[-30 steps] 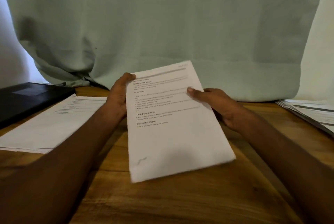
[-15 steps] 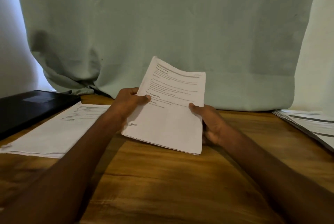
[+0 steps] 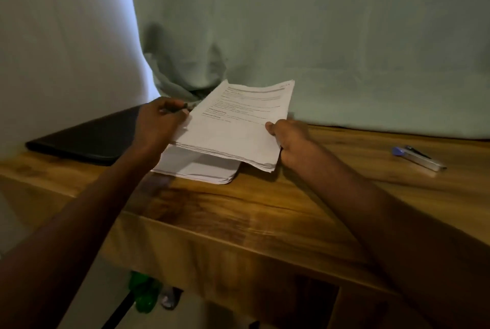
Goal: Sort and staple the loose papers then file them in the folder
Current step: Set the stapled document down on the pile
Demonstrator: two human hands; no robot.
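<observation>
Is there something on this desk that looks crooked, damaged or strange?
Nothing is damaged or spilled. The held sheaf of papers, gripped by the left hand and right hand, sits skewed over the stack on the desk, and its sheet edges are fanned, not flush.

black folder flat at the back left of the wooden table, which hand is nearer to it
Left. The left hand grips the held paper bundle right beside the black folder, overlapping its right end. The right hand holds the bundle's opposite edge, farther away.
</observation>
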